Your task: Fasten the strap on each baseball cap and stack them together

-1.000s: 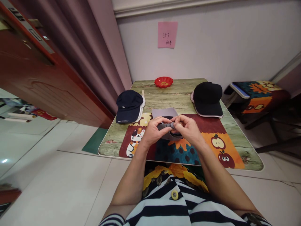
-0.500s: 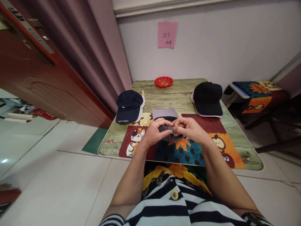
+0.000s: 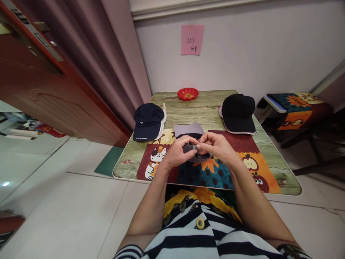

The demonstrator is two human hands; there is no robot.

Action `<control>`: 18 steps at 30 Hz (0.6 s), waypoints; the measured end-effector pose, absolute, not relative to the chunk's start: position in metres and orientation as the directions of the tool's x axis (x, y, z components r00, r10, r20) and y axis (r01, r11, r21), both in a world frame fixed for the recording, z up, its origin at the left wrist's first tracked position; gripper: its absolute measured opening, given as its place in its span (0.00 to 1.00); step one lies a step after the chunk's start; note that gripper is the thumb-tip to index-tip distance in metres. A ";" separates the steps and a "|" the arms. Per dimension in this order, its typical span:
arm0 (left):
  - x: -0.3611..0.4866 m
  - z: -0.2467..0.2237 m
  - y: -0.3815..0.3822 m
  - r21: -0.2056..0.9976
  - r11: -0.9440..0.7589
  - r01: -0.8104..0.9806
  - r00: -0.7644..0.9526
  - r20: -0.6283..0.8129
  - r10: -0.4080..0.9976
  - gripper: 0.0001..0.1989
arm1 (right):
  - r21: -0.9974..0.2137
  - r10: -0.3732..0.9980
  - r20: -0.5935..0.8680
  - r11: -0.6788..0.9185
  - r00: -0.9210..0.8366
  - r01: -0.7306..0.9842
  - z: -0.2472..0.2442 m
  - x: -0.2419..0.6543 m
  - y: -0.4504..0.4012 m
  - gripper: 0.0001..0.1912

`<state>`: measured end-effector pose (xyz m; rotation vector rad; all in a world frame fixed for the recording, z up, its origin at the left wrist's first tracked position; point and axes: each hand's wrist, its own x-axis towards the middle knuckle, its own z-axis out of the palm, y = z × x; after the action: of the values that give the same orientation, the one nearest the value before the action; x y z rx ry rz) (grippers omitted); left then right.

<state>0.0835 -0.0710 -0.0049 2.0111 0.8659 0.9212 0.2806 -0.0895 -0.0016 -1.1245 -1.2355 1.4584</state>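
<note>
From afar, I see my left hand [image 3: 178, 153] and right hand [image 3: 219, 148] pinching the strap [image 3: 189, 148] of the grey cap [image 3: 189, 129], above the mat [image 3: 185, 176].

1. The single view comes from the wearer's head, on the near side of the tabletop [image 3: 205, 111] and higher than it.
2. It faces forward and down, across the tabletop to the wall [image 3: 242, 50] behind it.
3. It is close: the wearer's striped shirt [image 3: 185, 241] shows just before the tabletop's near edge.
4. It is wide, reaching the door [image 3: 67, 108] left of the tabletop and the patterned cover [image 3: 295, 104] right of it.
</note>
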 end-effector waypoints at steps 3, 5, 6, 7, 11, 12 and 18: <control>0.085 -0.004 -0.072 0.820 -0.503 0.273 0.518 0.316 0.795 0.08 | -0.994 0.983 -0.079 -0.090 -0.163 -0.062 -0.004 0.276 -0.089 0.25; 0.086 -0.005 -0.073 0.816 -0.508 0.276 0.511 0.323 0.797 0.07 | -0.997 0.989 -0.055 -0.062 -0.136 -0.048 -0.008 0.272 -0.089 0.26; 0.087 -0.006 -0.073 0.816 -0.507 0.277 0.504 0.326 0.800 0.07 | -0.998 0.992 -0.039 -0.044 -0.117 -0.037 -0.009 0.270 -0.088 0.26; 0.087 -0.007 -0.073 0.818 -0.505 0.276 0.495 0.330 0.804 0.08 | -1.000 0.995 -0.021 -0.024 -0.095 -0.020 -0.011 0.268 -0.088 0.27; 0.083 -0.011 -0.070 0.833 -0.496 0.244 0.438 0.361 0.823 0.09 | -0.989 0.997 0.061 0.066 -0.041 0.136 -0.011 0.269 -0.091 0.23; 0.081 -0.011 -0.070 0.836 -0.497 0.232 0.427 0.372 0.824 0.10 | -0.981 0.996 0.068 0.076 -0.055 0.176 -0.009 0.271 -0.091 0.22; 0.075 -0.010 -0.067 0.813 -0.530 0.240 0.388 0.420 0.820 0.08 | -0.973 0.960 -0.023 0.043 -0.280 0.227 -0.004 0.284 -0.092 0.23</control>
<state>0.0748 -0.0669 -0.0100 1.9853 0.9065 1.1204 0.2844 -0.0925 -0.0039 -1.2246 -1.6029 1.2898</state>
